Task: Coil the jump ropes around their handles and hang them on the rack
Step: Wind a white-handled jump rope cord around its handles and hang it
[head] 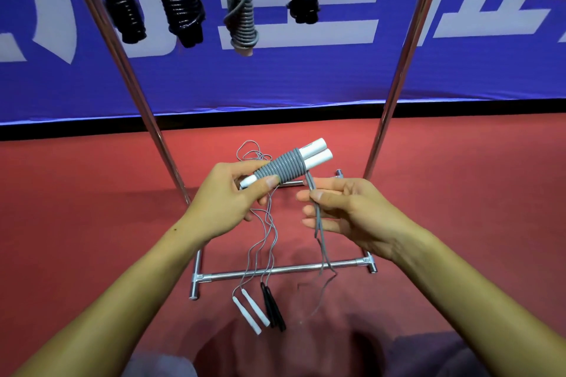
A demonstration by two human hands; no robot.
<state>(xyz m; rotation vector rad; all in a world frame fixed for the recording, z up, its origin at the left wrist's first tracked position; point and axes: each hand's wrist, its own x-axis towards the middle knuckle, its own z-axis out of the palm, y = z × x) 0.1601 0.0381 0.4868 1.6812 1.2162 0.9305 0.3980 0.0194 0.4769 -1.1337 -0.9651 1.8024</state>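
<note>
My left hand (228,197) grips a pair of white handles (317,151) held side by side, with grey rope coiled tightly round their middle (281,167). My right hand (340,208) pinches the doubled loose end of that grey rope (318,223) just below the coil; the tail hangs down to the floor. On the red floor below lie two more ropes: one with white handles (249,309), one with black handles (272,309), their thin cords running up behind my left hand. Several coiled ropes hang from the rack above, three black (180,0) and one grey (242,9).
The chrome rack's two uprights (134,86) (404,64) slant on either side of my hands. Its base bar (284,269) crosses the floor beneath them. Behind stands a blue banner (306,76) with white lettering. Red floor spreads left and right.
</note>
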